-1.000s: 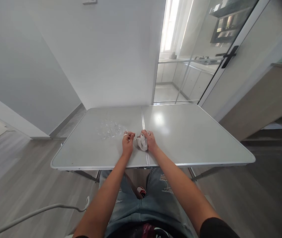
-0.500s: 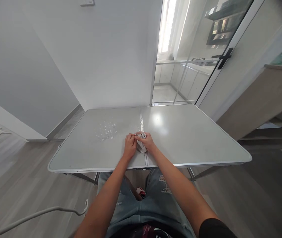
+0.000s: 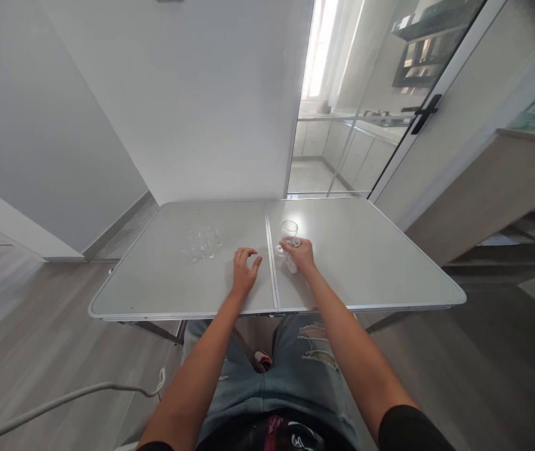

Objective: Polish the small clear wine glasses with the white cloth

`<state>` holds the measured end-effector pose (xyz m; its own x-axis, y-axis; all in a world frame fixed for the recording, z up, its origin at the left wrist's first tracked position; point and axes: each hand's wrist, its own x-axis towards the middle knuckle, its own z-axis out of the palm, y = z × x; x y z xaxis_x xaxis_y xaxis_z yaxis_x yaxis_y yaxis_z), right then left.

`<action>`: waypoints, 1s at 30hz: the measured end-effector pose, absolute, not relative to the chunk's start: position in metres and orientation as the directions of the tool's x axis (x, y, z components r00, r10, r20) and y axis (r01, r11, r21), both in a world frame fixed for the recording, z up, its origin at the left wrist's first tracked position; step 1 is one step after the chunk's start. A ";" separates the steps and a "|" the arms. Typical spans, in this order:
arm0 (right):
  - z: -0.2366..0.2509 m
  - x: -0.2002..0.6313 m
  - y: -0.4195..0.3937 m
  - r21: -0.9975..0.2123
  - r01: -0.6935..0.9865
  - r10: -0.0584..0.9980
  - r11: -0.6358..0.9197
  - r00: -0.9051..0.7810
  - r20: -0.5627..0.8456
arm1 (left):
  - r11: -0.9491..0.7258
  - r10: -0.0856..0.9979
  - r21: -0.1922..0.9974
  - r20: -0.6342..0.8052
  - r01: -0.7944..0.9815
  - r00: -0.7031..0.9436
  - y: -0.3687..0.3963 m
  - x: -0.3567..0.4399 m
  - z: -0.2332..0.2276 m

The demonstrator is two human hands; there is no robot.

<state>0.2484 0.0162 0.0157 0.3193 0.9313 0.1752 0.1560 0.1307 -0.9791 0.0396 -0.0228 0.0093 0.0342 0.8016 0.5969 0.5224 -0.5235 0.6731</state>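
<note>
My right hand [image 3: 299,252] is closed round the stem of a clear stemmed glass [image 3: 289,229], just right of the table's centre seam. The glass's bowl points away from me, and its round foot shows by my fingertips. A crumpled white cloth [image 3: 291,265] is bunched in the same hand and hangs below the fingers. My left hand [image 3: 245,268] is over the table left of the seam, its thumb and curved fingers apart with nothing between them. Several small clear glass-like pieces [image 3: 202,243] stand grouped to its left; their exact kind is hard to make out.
The pale grey folding table [image 3: 366,263] has a metal rim and a seam down the middle. A white wall [image 3: 215,113] and a glass door [image 3: 342,144] rise behind it. A grey cable [image 3: 84,389] runs at the lower left.
Both hands were together on the cloth at the seam. My right hand has moved right and away from me with the glass and cloth; my left hand has let go and opened.
</note>
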 end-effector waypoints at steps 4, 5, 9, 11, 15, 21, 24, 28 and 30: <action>0.013 0.269 0.020 -0.964 0.253 0.918 0.088 0.355 0.177 | -0.516 0.806 0.683 0.591 0.517 0.023 -0.022 0.040 0.008; 0.011 0.271 0.021 -0.959 0.272 0.919 0.084 0.351 0.180 | -0.512 0.809 0.686 0.588 0.517 0.021 -0.022 0.040 0.008; 0.002 0.279 0.025 -0.949 0.310 0.915 0.057 0.364 0.174 | -0.499 0.818 0.697 0.575 0.514 0.015 -0.021 0.040 0.007; 0.000 0.283 0.028 -0.947 0.318 0.906 0.045 0.386 0.173 | -0.500 0.819 0.699 0.574 0.512 0.016 -0.020 0.040 0.007; 0.000 0.292 0.032 -0.936 0.350 0.879 0.033 0.435 0.194 | -0.498 0.819 0.698 0.574 0.515 0.014 -0.021 0.041 0.009; 0.001 0.293 0.034 -0.932 0.361 0.869 0.028 0.453 0.201 | -0.506 0.813 0.702 0.583 0.502 0.004 -0.024 0.040 0.012; 0.001 0.291 0.030 -0.913 0.409 0.874 0.001 0.442 0.199 | -0.477 0.827 0.736 0.561 0.481 -0.038 -0.032 0.047 0.026; 0.002 0.288 0.013 -0.844 0.537 0.841 0.008 0.453 0.296 | -0.511 0.829 0.811 0.552 0.285 -0.085 -0.078 0.065 0.084; 0.002 0.286 0.003 -0.811 0.584 0.808 0.002 0.477 0.345 | -0.551 0.825 0.823 0.562 0.137 -0.056 -0.116 0.071 0.122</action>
